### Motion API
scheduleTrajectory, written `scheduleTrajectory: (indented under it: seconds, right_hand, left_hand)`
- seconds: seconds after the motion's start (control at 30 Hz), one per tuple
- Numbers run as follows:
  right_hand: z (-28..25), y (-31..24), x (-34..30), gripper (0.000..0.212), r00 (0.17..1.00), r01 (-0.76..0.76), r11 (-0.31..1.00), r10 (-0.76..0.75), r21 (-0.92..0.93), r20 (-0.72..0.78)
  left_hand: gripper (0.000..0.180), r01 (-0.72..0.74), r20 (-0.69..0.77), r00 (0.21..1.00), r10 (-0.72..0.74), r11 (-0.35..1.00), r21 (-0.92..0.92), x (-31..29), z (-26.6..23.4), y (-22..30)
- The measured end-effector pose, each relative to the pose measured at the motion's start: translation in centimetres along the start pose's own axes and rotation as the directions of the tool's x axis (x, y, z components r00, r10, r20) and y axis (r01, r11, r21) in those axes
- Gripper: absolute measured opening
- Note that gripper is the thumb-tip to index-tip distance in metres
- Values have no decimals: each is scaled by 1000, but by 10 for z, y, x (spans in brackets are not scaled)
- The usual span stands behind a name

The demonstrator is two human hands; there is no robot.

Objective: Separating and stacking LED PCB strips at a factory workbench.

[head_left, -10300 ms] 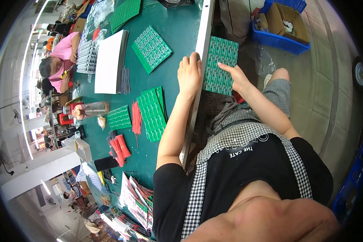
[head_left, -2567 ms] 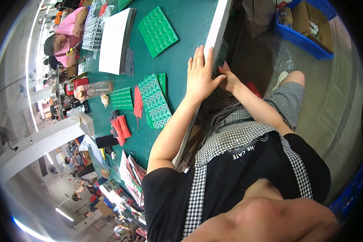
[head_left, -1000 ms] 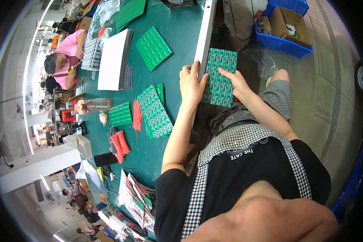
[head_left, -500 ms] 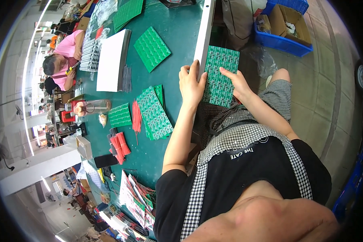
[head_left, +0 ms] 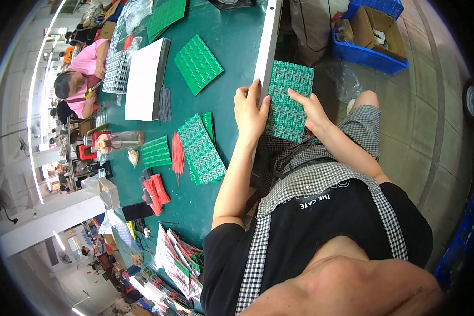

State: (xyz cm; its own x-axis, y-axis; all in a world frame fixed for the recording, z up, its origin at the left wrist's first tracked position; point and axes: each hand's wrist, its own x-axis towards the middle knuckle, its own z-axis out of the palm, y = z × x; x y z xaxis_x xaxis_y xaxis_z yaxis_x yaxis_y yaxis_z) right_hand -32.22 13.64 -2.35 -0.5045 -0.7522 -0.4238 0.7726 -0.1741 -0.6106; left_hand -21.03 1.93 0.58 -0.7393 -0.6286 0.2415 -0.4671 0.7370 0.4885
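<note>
Over the table's edge, a green circuit board panel [head_left: 290,100] is held between my two hands, its face covered with rows of small parts. My left hand [head_left: 251,115] grips its left edge, thumb along the side and fingers by the white table edge. Across the right edge lies the thumb of my right hand [head_left: 313,111], whose other fingers are hidden behind the panel. On the table nearby rests a stack of similar populated panels [head_left: 203,150]. Farther up is another green panel [head_left: 198,64], set at an angle.
The green table [head_left: 237,47] carries a white stack of sheets [head_left: 145,79], red wires [head_left: 177,158], bundled red wires [head_left: 157,192], a black phone [head_left: 137,211] and a bottle [head_left: 118,141]. A co-worker in pink [head_left: 84,79] sits opposite. A blue crate [head_left: 368,55] stands on the floor.
The panel in my hands has shifted very slightly down and right. Both hands keep nearly the same places and grip.
</note>
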Motion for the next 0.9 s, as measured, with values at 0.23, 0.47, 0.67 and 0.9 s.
scheduleTrajectory:
  seconds: [0.23, 0.47, 0.67, 0.9]
  right_hand:
    - [0, -4, 7, 25, 1000, -26, 999, 26, 22, -6]
    - [-5, 3, 19, 24, 1000, 21, 999, -20, 47, -7]
    - [-16, 11, 35, 28, 988, -80, 988, 61, 129, 145]
    - [-29, 34, 52, 29, 967, -118, 949, 43, 293, 250]
  left_hand:
    - [47, 10, 3, 1000, -10, 1000, 7, 0, -1, 2]
    - [37, 30, 20, 999, -29, 997, -70, 2, 1, -5]
    - [37, -53, 149, 988, 34, 991, 122, 24, 0, -3]
    - [46, -156, 126, 982, 139, 978, 137, 23, 10, -7]
